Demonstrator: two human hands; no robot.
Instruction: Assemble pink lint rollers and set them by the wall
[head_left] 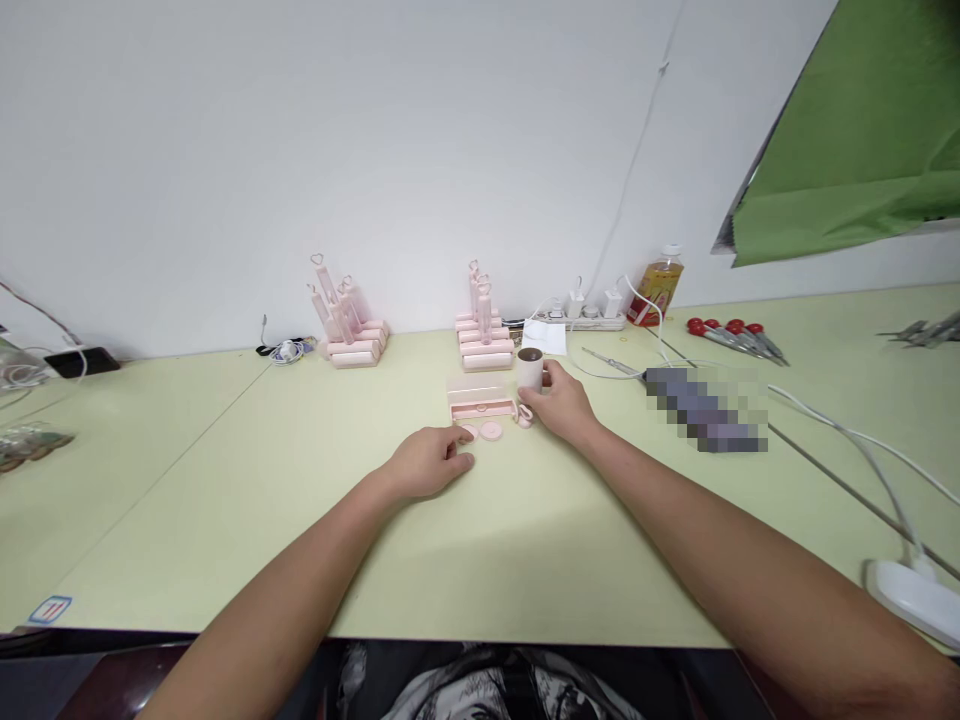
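Note:
My right hand [559, 402] is closed around a small pale cylinder [529, 372], upright, with a brown inside showing at its top. A small pink ring-shaped piece [525, 414] lies just below it. My left hand [431, 462] rests on the table, thumb apart from the bent fingers. Its fingertips touch a round pink disc [469, 431], partly covering it. Another pink disc [491, 430] lies flat to the right. Behind the discs stands an open pink case [482, 410] with a clear raised lid.
Pink cases with heart-topped tubes stand in a left group [355, 345] and a middle group [486, 350]. A power strip [592, 322], drink bottle [657, 288] and red-ended tools [739, 338] line the back. White cables [847, 430] and a blurred-out object [701, 410] lie right.

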